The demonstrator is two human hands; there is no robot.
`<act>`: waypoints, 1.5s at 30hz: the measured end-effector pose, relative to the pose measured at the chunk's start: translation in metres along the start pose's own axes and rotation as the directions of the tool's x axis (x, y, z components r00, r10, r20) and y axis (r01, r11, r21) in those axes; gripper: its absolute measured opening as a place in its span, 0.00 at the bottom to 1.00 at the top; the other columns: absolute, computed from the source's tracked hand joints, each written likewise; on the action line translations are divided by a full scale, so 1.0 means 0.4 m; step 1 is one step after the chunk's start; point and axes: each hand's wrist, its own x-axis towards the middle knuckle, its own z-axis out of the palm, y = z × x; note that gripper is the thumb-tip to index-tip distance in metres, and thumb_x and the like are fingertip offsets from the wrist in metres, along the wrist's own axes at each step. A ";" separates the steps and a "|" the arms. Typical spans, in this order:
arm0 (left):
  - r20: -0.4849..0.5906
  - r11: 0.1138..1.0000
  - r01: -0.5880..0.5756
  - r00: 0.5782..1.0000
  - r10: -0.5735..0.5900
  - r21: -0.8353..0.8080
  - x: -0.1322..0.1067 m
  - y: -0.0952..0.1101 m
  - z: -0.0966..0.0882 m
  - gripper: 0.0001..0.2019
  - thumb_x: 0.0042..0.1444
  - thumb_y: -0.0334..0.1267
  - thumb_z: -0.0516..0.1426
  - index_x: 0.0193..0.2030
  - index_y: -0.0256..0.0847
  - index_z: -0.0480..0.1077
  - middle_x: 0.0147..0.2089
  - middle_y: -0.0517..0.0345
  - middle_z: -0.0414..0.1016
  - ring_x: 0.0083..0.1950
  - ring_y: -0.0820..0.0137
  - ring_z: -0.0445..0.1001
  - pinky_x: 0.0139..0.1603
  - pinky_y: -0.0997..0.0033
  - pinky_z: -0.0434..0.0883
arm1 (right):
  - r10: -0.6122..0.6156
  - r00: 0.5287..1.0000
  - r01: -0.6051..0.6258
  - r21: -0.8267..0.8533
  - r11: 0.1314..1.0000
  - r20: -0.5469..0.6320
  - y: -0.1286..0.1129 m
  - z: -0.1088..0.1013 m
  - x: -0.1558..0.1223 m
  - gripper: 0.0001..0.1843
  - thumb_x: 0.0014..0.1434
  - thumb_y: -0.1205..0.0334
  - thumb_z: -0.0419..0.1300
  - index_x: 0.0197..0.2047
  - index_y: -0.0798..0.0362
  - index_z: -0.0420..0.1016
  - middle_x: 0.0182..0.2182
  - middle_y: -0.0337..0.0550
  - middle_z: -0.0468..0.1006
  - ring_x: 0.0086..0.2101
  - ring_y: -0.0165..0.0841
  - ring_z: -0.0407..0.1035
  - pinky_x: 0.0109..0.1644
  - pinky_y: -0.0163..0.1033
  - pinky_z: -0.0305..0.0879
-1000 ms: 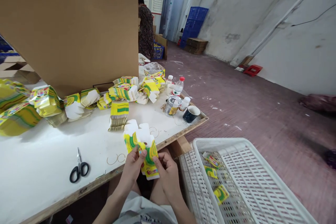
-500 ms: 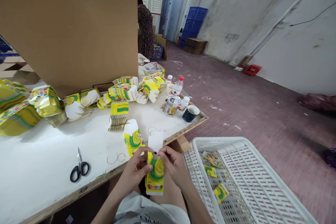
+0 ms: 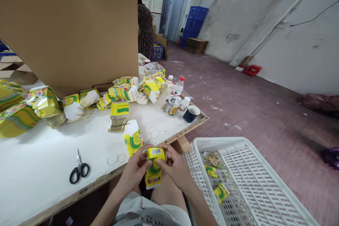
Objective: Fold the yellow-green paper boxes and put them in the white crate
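Between my two hands is a small yellow-and-green carton [image 3: 153, 174], held upright over my lap with a barcode flap folded down at its top. My left hand [image 3: 139, 166] grips its left side, thumb on the front. On the right edge my right hand [image 3: 172, 164] is closed, its thumb pressing the printed face just under the flap. A flattened carton [image 3: 134, 139] with a white end flap lies on the table just beyond my left hand. Further back stands a stack of flat cartons [image 3: 118, 116].
Black-handled scissors [image 3: 79, 171] lie on the white table [image 3: 39, 169]. A dark mug [image 3: 191, 114], bottles and a jar [image 3: 172, 106] crowd its right corner. A white basket [image 3: 265, 173] with several cartons stands at my right. A large cardboard sheet [image 3: 79, 35] rises behind; a person [image 3: 145, 30] stands beyond.
The white top flap that stood up from the carton is now folded over, showing its barcode side. My right hand has shifted onto the carton's upper front.
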 end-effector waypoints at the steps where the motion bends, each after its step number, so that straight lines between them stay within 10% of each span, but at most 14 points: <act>1: 0.010 1.000 -0.002 1.000 0.002 0.004 -0.001 0.001 0.000 0.21 0.56 0.38 0.62 0.57 0.44 0.69 0.51 0.48 0.80 0.49 0.59 0.78 0.48 0.65 0.72 | 0.005 1.000 -0.005 -0.012 1.000 0.001 0.000 0.002 0.000 0.21 0.53 0.64 0.64 0.51 0.51 0.73 0.21 0.31 0.72 0.21 0.28 0.61 0.26 0.33 0.57; 15: 0.026 0.994 0.036 0.999 -0.033 -0.106 -0.003 0.025 0.019 0.24 0.53 0.41 0.65 0.57 0.43 0.70 0.45 0.48 0.82 0.45 0.58 0.80 0.44 0.65 0.74 | -0.013 0.999 0.010 -0.057 0.998 -0.045 0.002 0.022 0.001 0.16 0.54 0.61 0.64 0.47 0.50 0.72 0.17 0.30 0.69 0.21 0.30 0.62 0.25 0.32 0.58; 23: 0.049 0.981 0.062 0.997 -0.054 -0.185 -0.003 0.037 0.040 0.23 0.47 0.39 0.68 0.51 0.42 0.73 0.40 0.51 0.83 0.38 0.61 0.81 0.39 0.68 0.74 | -0.067 0.988 0.084 0.123 0.989 -0.142 0.014 0.001 0.000 0.14 0.58 0.51 0.63 0.41 0.50 0.81 0.38 0.47 0.81 0.39 0.41 0.74 0.42 0.41 0.70; 31: -0.055 0.996 -0.075 0.995 0.078 0.055 0.010 0.019 0.069 0.11 0.57 0.43 0.61 0.45 0.43 0.79 0.46 0.49 0.83 0.46 0.58 0.79 0.48 0.65 0.73 | -0.160 0.966 0.161 -0.011 0.987 -0.205 0.002 -0.011 -0.040 0.10 0.59 0.54 0.62 0.38 0.49 0.82 0.34 0.46 0.81 0.36 0.40 0.74 0.40 0.42 0.69; 38: -0.307 0.903 -0.048 0.931 0.195 0.428 0.026 -0.078 -0.066 0.24 0.51 0.37 0.65 0.57 0.46 0.73 0.61 0.48 0.73 0.70 0.52 0.60 0.73 0.51 0.34 | -0.479 0.641 -0.030 -0.643 0.765 -0.600 0.039 -0.233 -0.077 0.19 0.57 0.48 0.61 0.42 0.53 0.81 0.40 0.54 0.76 0.45 0.49 0.68 0.55 0.57 0.59; 45: -0.183 0.889 -0.076 0.967 0.176 0.452 0.033 -0.123 -0.067 0.25 0.53 0.36 0.64 0.59 0.47 0.70 0.61 0.46 0.74 0.69 0.55 0.61 0.73 0.50 0.32 | 0.055 0.934 -0.069 -0.027 0.997 -0.353 0.132 0.051 0.054 0.10 0.53 0.56 0.64 0.38 0.49 0.81 0.38 0.49 0.83 0.37 0.44 0.74 0.46 0.51 0.68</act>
